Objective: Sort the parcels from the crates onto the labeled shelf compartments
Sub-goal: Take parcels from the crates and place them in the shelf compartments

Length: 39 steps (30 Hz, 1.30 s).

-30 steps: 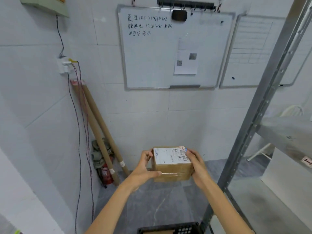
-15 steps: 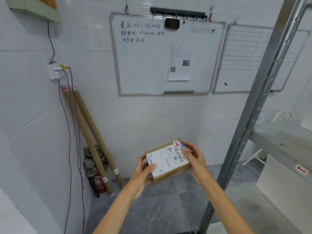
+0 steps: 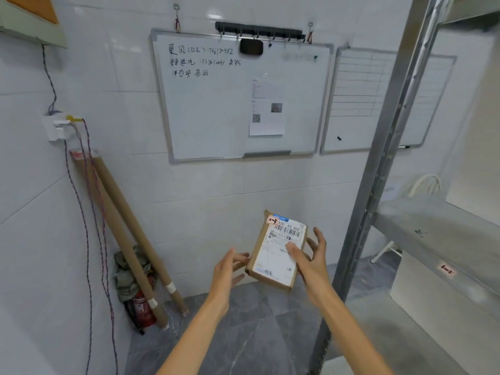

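Small brown parcel [image 3: 270, 254] hanging lower centre of the frame, tilted, label facing the camera. It is looking light and stiff; opposite edges are offering the surest hold. Right hand [image 3: 311, 262] is pinching it, thumb on the label. Left hand [image 3: 228, 269] is spreading loose at its left edge, contact unclear. Red sticker [image 3: 272, 220] is reading "1-3", print beside it "530 05 A68". Shelf [image 3: 433, 226] tag [image 3: 447, 271], right, is reading "1-1".

Label [image 3: 270, 257] on parcel [image 3: 259, 266]: "530 05 A68"; its sticker [image 3: 272, 220]: "1-3"; shelf tag [image 3: 447, 272]: "1-1"

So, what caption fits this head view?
Right hand grips a labelled parcel, left hand open beside it, near metal shelving.
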### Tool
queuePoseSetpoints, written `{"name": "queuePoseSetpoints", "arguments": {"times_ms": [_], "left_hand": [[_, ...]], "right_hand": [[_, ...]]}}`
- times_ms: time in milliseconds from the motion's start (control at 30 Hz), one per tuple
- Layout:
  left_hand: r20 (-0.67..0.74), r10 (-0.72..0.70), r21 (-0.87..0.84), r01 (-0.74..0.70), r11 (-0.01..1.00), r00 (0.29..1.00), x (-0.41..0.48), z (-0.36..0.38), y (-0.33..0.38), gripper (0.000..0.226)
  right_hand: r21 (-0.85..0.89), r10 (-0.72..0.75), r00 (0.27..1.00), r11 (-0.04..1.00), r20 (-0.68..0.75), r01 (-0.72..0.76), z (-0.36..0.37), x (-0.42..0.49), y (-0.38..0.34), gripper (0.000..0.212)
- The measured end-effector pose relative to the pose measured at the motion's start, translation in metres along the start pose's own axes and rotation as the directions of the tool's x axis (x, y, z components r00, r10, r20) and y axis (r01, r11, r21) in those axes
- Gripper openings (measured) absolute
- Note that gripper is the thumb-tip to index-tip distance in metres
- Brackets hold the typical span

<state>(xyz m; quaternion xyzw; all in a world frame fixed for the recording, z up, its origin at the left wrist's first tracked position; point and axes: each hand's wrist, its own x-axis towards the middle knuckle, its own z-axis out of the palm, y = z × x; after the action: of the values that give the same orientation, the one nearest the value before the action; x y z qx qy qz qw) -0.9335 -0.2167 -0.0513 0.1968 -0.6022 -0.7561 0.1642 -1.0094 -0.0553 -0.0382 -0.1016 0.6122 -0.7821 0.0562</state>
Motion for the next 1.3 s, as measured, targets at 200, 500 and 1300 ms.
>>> {"name": "queuePoseSetpoints", "arguments": {"times_ms": [200, 500, 1300], "left_hand": [[0.063, 0.221, 0.143, -0.228, 0.963, 0.973, 0.001, 0.045, 0.021, 0.020], [0.195, 0.296, 0.116, -0.322, 0.940, 0.935, -0.001, 0.092, 0.026, 0.017], [0.893, 0.187, -0.039, -0.344, 0.938, 0.410, -0.186, 0.124, 0.009, 0.026]], "right_hand": [[-0.033, -0.076, 0.997, 0.997, -0.007, 0.076, -0.027, -0.001, -0.022, 0.059], [-0.048, -0.142, 0.975, 0.990, -0.172, 0.136, -0.053, -0.036, -0.042, 0.045], [-0.387, -0.401, 0.583, 0.909, -0.707, 0.157, -0.087, -0.294, -0.088, 0.048]]}}
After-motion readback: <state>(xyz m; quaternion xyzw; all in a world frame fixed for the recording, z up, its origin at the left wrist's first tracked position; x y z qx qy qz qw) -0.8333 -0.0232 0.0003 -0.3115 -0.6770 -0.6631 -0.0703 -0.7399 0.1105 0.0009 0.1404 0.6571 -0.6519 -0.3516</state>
